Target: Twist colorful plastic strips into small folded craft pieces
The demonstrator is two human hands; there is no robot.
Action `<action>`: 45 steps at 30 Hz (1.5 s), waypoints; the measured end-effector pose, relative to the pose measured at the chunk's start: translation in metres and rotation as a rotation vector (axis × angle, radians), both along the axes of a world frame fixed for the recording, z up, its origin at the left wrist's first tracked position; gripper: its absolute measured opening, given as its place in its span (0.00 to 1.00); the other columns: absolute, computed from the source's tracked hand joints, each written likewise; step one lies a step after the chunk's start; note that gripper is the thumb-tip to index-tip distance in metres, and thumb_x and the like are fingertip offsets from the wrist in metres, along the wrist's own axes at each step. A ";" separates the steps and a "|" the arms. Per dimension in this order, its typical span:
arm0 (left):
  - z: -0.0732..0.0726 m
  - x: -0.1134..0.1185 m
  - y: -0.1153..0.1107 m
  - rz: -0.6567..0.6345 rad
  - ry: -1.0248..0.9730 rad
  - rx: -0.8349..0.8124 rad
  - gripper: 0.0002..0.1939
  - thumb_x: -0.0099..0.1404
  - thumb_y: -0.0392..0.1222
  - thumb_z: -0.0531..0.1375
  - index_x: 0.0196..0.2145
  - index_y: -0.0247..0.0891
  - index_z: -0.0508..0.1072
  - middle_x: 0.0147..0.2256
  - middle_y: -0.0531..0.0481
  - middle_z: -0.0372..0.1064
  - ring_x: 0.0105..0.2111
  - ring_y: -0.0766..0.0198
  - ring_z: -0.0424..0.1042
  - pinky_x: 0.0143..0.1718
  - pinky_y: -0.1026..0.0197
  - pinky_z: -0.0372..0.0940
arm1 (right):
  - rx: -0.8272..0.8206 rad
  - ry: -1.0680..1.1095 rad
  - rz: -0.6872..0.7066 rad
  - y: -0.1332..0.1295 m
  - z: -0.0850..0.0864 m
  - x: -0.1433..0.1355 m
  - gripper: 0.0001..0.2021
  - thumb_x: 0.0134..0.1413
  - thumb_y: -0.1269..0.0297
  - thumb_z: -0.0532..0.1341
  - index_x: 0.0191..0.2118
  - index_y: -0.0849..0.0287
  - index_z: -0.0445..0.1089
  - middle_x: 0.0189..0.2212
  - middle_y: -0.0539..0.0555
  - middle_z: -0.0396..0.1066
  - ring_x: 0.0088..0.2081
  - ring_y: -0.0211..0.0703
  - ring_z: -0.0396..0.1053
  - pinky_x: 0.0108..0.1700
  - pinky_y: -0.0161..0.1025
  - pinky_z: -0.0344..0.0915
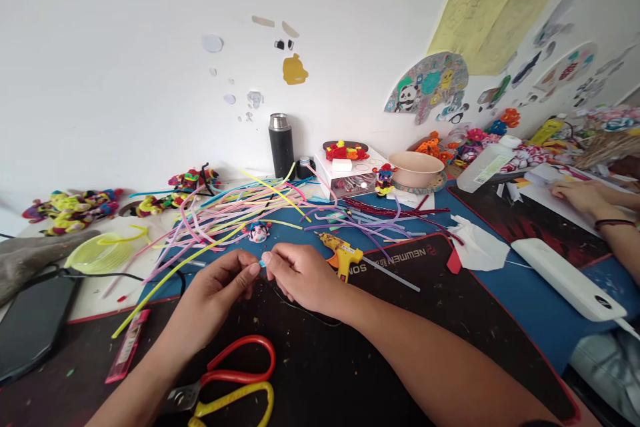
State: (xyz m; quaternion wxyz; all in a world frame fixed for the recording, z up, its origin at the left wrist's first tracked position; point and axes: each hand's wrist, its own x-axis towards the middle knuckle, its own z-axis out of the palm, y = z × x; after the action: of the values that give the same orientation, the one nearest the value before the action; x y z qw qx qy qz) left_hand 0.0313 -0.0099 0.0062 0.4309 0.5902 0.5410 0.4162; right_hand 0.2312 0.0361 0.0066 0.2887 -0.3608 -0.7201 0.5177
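Observation:
Both hands meet over the middle of the dark mat (400, 353). Between the fingertips of my left hand (220, 290) and my right hand (300, 277) is a small light-blue piece (262, 263), pinched from both sides; most of it is hidden by the fingers. Just behind my hands sits a small doll head (259, 231) with a blue and pink pattern. A yellow glue gun (345, 255) lies right behind my right hand. In front of my hands are scissors (240, 380) with one red and one yellow handle.
Pipe cleaners (215, 213) lie piled behind my hands. A black bottle (281, 147), a beige bowl (416, 170) and a white box (350, 177) stand near the wall. At left are a phone (37, 323) and finished figures (75, 210). Another person's hand (580, 197) rests at right, beyond a white device (567, 280).

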 end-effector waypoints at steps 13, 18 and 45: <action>0.002 -0.002 -0.003 -0.026 0.023 -0.019 0.24 0.70 0.65 0.65 0.29 0.42 0.77 0.23 0.54 0.67 0.24 0.62 0.65 0.26 0.62 0.62 | 0.191 -0.030 -0.012 0.003 -0.001 -0.001 0.22 0.79 0.57 0.56 0.28 0.56 0.65 0.21 0.45 0.63 0.26 0.37 0.62 0.33 0.37 0.52; 0.008 -0.008 -0.003 0.017 0.093 0.011 0.20 0.66 0.64 0.69 0.38 0.43 0.83 0.35 0.46 0.82 0.35 0.54 0.79 0.36 0.59 0.73 | 0.195 -0.065 -0.001 0.002 -0.001 -0.001 0.20 0.79 0.58 0.56 0.30 0.57 0.68 0.23 0.46 0.66 0.27 0.36 0.64 0.33 0.36 0.53; 0.028 0.018 0.048 -0.075 0.786 0.030 0.14 0.61 0.57 0.57 0.33 0.46 0.75 0.38 0.45 0.84 0.38 0.46 0.80 0.43 0.51 0.70 | -0.188 0.496 -0.230 0.042 0.010 0.017 0.26 0.66 0.37 0.62 0.29 0.56 0.69 0.14 0.42 0.60 0.14 0.33 0.59 0.20 0.32 0.55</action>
State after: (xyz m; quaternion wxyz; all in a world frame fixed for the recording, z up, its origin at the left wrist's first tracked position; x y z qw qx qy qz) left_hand 0.0490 0.0385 0.0344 0.1972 0.7302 0.6367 0.1502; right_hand 0.2480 0.0783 0.0166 0.4782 -0.3276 -0.5307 0.6184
